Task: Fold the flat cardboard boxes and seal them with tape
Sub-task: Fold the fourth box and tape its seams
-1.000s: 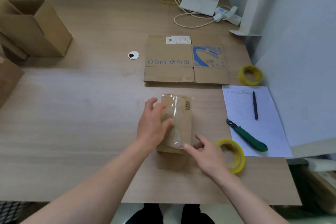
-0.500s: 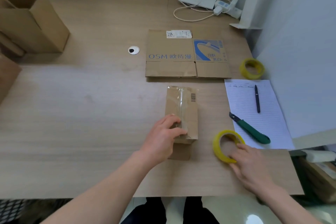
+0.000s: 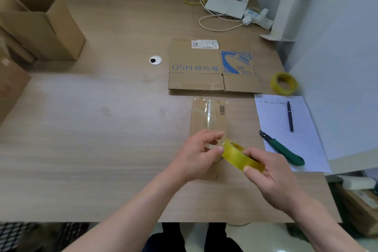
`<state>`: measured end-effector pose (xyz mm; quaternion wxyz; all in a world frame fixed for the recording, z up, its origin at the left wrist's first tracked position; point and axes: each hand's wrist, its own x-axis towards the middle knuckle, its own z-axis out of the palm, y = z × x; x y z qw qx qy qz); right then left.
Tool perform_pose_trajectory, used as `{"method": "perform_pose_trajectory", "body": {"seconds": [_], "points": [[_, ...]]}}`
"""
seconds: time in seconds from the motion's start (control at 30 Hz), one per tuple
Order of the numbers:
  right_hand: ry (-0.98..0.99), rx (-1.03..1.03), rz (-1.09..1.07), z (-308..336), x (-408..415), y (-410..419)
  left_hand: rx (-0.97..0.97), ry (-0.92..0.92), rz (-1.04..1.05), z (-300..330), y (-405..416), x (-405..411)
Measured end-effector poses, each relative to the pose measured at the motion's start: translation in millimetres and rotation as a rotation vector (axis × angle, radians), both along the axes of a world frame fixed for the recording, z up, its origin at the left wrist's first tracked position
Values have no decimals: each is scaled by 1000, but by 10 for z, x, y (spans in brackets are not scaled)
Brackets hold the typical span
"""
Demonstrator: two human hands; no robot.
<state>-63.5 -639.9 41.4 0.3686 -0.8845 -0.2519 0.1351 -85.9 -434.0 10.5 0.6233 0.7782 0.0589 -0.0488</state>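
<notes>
I take the wooden table (image 3: 102, 129) as my landmark. At its far left corner an open cardboard box (image 3: 43, 28) stands upright. Near the middle of the table, toward the far side, a flat printed box (image 3: 212, 67) lies unfolded. On the table's right edge I see a lined sheet of paper (image 3: 286, 139). Just nearer my side of the table than the flat box stands the small folded box (image 3: 209, 118), with a clear strip of tape along its top. A white router (image 3: 225, 6) sits at the table's far edge. On the paper lie a green knife (image 3: 286, 152) and a black pen (image 3: 289, 116). A second yellow roll (image 3: 284, 83) rests on the table beyond the paper.

Above the near end of the folded box, my right hand (image 3: 272, 180) grips the yellow tape roll (image 3: 241, 156), fingers curled over its rim. My left hand (image 3: 199, 153) has its thumb on the roll's edge, fingers loosely bent; whether it pinches the tape end I cannot tell.
</notes>
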Motion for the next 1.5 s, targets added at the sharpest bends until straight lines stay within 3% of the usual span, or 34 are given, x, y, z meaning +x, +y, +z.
{"method": "perform_pose_trajectory", "body": {"seconds": [0.23, 0.43, 0.7, 0.83, 0.93, 1.03, 1.1, 1.2, 1.27, 1.3, 1.4, 1.5], "points": [[15, -9, 10, 50, -31, 32, -212, 205, 105, -22, 29, -13], [24, -6, 8, 39, -41, 54, -287, 180, 105, -41, 4, -22], [109, 46, 14, -10, -1, -44, -317, 179, 75, -68, -5, -9], [207, 50, -4, 32, 22, -69, -209, 168, 79, -65, -43, -14], [62, -215, -36, 53, 43, -127, 77, 106, 117, -138, -90, -127], [-125, -672, -28, 43, 70, -149, 138, 59, 150, -211, -202, -331], [-3, -675, 30, 3, 73, -159, 185, 41, 221, -281, -233, -426], [600, -274, 99, 22, 135, -230, 249, 49, 286, -380, -109, -513], [807, -205, 135, 42, 179, -261, 322, 11, 250, -399, -39, -561], [739, -299, 166, 10, 201, -259, 360, -14, 236, -399, -34, -582], [116, -795, 146, -152, 295, -216, 393, -36, 284, -446, -33, -576], [40, -672, 55, -268, 331, -127, 384, -32, 384, -509, 39, -491]]}}
